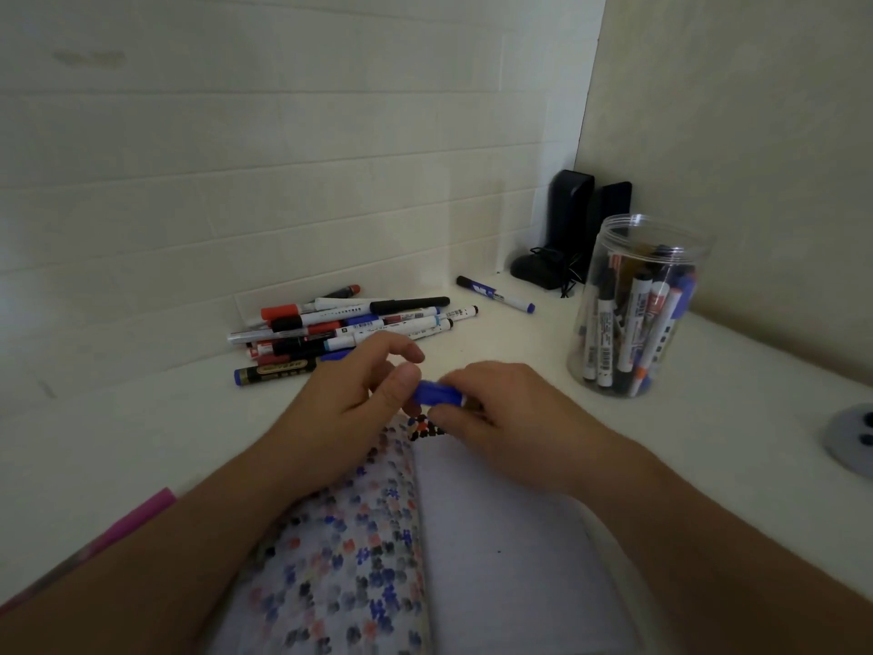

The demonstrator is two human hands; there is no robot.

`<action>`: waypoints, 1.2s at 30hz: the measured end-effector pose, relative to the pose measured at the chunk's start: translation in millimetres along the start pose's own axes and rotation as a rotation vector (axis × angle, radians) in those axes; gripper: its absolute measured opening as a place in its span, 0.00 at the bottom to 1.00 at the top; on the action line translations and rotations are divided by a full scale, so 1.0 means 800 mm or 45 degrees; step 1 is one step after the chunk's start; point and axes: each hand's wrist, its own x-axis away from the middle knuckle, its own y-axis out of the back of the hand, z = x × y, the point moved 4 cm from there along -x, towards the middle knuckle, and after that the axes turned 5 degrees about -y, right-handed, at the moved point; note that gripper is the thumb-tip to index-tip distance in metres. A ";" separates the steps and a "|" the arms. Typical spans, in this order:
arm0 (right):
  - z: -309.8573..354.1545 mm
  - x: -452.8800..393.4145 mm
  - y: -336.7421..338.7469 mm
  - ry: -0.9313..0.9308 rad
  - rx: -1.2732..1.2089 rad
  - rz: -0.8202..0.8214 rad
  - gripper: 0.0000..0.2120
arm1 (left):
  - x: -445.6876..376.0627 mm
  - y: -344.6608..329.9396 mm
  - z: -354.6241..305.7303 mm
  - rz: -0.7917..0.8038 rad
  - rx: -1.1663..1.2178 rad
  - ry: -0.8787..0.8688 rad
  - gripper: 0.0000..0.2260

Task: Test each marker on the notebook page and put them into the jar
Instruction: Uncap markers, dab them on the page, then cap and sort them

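Observation:
Both hands meet above the open notebook (496, 536) on a blue marker (437, 393). My left hand (359, 399) pinches its blue cap end between thumb and fingers. My right hand (500, 413) grips the marker's body, which is mostly hidden in the fingers. The notebook's left page is covered in coloured scribble marks; its right page is nearly blank, with a few marks at the top. A clear plastic jar (633, 304) at the right holds several markers. A pile of markers (340, 330) lies behind the hands near the wall.
One blue-capped marker (496, 294) lies alone between the pile and the jar. Black speakers (574, 224) stand in the corner behind the jar. A grey round cable grommet (850, 437) sits at the right edge. A pink object (137, 522) lies by my left forearm.

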 end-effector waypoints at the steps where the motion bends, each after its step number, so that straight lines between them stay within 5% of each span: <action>1: -0.001 0.000 -0.004 0.000 0.033 0.016 0.14 | 0.000 -0.004 -0.001 0.047 -0.004 0.002 0.14; 8: -0.004 -0.001 -0.014 0.080 0.246 -0.010 0.14 | 0.003 -0.014 0.011 0.153 -0.102 0.010 0.02; 24: -0.013 -0.006 -0.020 0.103 0.372 -0.075 0.22 | 0.003 -0.014 0.018 0.192 -0.136 0.050 0.05; 28: -0.014 -0.005 -0.017 0.088 0.428 -0.058 0.15 | 0.003 -0.015 0.018 0.191 -0.151 0.055 0.05; 33: -0.010 0.003 0.011 -0.215 0.354 0.103 0.24 | 0.003 -0.016 0.014 0.188 -0.196 0.065 0.04; 36: -0.034 0.020 0.048 -0.406 -0.037 0.085 0.13 | 0.003 -0.011 0.015 0.163 -0.211 0.101 0.05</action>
